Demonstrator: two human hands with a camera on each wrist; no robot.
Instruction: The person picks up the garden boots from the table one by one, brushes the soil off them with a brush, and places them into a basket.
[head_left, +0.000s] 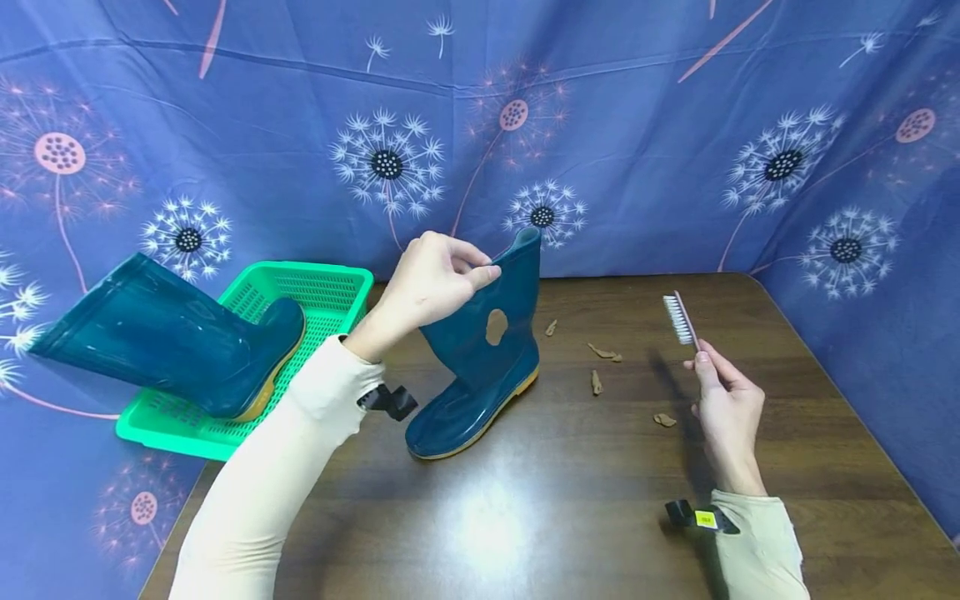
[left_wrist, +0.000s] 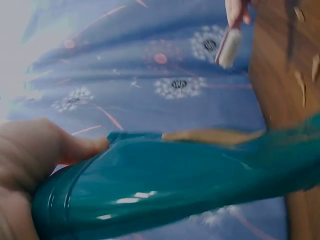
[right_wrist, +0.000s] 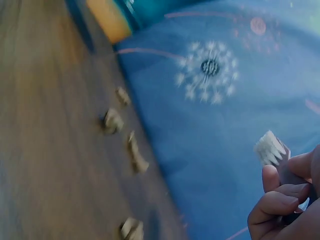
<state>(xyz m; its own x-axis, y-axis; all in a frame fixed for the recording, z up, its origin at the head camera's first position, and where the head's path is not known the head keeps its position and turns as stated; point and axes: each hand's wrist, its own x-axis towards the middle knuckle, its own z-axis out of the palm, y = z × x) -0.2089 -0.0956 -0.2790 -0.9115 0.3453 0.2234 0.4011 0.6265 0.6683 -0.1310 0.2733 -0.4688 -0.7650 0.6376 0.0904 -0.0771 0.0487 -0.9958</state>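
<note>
Head view alone shows both grips — left hand (head_left: 431, 279) pinching the boot (head_left: 480, 358), right hand (head_left: 723, 408) holding the brush (head_left: 681, 319).

A dark wooden table (head_left: 570, 500) bears a boot (head_left: 480, 367), brown scraps (head_left: 604, 352) and a basket (head_left: 315, 292).

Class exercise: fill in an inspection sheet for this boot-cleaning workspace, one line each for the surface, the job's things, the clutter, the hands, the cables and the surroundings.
Surface: dark wooden table, glossy, with a light glare.
Job's things: teal boot standing on the table, a brown mud patch on its shaft; brush held bristles up.
Clutter: brown mud bits scattered beside the boot; second boot lying in a green basket.
Hands: left hand pinches the boot's top rim; right hand grips the brush handle.
Cables: nothing seen.
Surroundings: blue dandelion-print cloth behind and at the sides.
</note>
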